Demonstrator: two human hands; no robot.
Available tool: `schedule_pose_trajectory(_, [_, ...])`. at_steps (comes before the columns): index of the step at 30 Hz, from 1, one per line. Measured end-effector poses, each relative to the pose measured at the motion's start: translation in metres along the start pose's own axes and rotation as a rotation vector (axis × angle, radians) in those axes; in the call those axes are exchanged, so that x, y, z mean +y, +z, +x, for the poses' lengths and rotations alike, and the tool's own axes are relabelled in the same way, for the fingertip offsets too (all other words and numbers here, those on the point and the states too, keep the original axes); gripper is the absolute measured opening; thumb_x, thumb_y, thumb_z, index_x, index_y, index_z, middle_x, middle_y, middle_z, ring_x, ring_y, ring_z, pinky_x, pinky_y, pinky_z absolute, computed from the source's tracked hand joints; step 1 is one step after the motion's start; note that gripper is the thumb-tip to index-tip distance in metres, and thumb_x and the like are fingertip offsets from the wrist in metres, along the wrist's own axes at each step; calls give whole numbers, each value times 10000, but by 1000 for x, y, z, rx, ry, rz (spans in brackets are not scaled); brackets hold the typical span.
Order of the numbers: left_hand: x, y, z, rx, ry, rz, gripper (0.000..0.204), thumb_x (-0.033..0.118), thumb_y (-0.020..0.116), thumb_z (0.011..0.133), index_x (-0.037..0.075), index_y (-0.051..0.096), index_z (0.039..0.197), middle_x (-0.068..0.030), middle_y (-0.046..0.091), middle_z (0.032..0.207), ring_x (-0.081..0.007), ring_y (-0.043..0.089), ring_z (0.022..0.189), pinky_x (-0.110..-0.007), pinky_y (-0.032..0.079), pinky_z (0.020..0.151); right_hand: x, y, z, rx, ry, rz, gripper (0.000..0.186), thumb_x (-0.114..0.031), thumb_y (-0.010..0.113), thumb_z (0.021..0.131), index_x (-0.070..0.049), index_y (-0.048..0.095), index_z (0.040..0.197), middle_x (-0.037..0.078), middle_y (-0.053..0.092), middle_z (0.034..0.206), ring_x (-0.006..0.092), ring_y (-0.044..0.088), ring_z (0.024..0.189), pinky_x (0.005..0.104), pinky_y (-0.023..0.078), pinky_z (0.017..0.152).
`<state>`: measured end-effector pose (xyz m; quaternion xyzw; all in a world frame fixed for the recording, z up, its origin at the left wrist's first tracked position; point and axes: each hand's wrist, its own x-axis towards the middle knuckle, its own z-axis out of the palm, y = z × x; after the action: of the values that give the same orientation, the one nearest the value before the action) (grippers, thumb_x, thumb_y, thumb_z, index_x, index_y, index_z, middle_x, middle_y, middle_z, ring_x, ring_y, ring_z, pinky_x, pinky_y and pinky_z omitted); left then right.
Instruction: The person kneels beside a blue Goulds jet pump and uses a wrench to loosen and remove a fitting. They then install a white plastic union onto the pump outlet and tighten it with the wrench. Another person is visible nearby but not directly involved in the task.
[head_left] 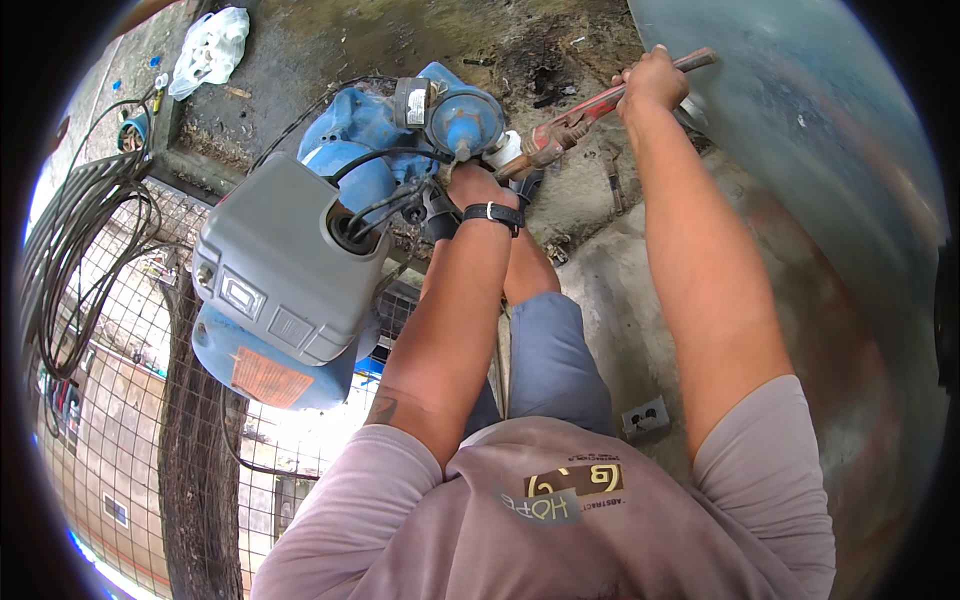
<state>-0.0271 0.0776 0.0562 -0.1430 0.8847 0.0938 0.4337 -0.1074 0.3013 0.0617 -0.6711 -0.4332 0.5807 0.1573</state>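
Note:
My right hand [655, 82] is closed around the handle of a red pipe wrench [598, 104], with that arm stretched out to the far right. The wrench slants down toward the left, and its worn jaw end [548, 142] lies beside a white pipe fitting [504, 150] next to a blue water pump [463, 118]. Against the underside of the pump's round housing is my left hand [477, 187], a black watch [492, 212] on its wrist. The fingers of this hand are mostly hidden, so their grip does not show. Whether the jaws touch the fitting is unclear.
Left of my arms stands a grey plastic housing [285, 262] with black cables, above a blue tank [275, 375]. Coiled black hose [75, 240] hangs by a wire mesh fence. A large curved metallic surface [800, 130] rises at right. A grey socket box [645, 418] lies on the concrete.

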Motion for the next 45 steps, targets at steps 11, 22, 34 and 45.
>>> schedule_pose_trajectory(11, [-14,58,21,284,-78,-561,151,104,536,843,18,645,903,-186,674,967,-331,663,919,-428,522,749,18,-7,52,-254,157,60,232,-232,520,984,-68,440,840,29,422,620,173,392,491,380,412,541])
schedule_pose_trajectory(22, [-19,22,10,-185,-352,-1963,437,34,359,935,17,461,1359,-164,582,1262,-308,566,1176,-454,453,1018,-27,-43,-85,-347,-130,220,358,-337,474,1004,-72,420,771,29,353,595,171,384,533,371,402,575])
schedule_pose_trajectory(34, [-44,76,76,-392,-366,-1760,334,130,349,996,-8,525,1243,-186,608,1194,-345,635,1064,-505,534,914,-13,-44,-172,-279,-500,116,364,-315,488,1006,-58,397,764,33,393,608,153,437,542,353,472,585])
schedule_pose_trajectory(45, [-17,34,32,-531,-320,-2055,353,168,325,1028,-13,497,1276,-186,581,1279,-346,580,1173,-502,469,1011,-4,-45,-138,-281,-521,202,390,-319,504,1007,-69,393,729,17,444,567,112,443,464,301,428,444])
